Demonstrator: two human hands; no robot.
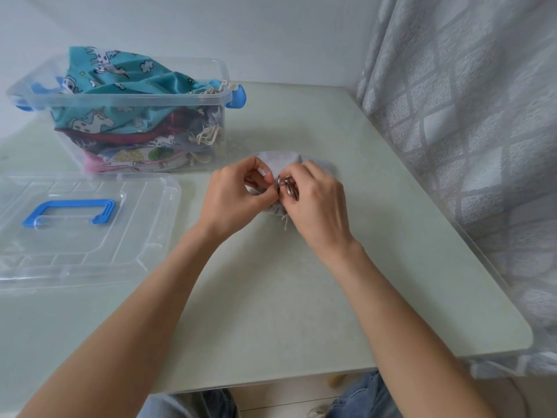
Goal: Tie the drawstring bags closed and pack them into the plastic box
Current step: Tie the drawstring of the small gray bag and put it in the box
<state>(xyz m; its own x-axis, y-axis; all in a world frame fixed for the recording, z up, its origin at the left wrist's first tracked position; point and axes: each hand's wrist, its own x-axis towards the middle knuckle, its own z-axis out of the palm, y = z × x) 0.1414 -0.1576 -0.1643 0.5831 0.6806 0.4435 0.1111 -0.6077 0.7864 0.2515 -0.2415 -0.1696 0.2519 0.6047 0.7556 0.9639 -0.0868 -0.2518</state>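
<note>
One grey drawstring bag (281, 159) lies right of one plastic box (120, 98) stuffed with printed bags; left hand (232, 200) and right hand (316, 203) pinch its cord (284, 185) above it.

Pale green smooth tabletop (301, 297), bearing clear plastic box (193, 95) with blue latches, flat transparent lid (75, 248) with blue handle, small grey fabric pouch (280, 159).
</note>
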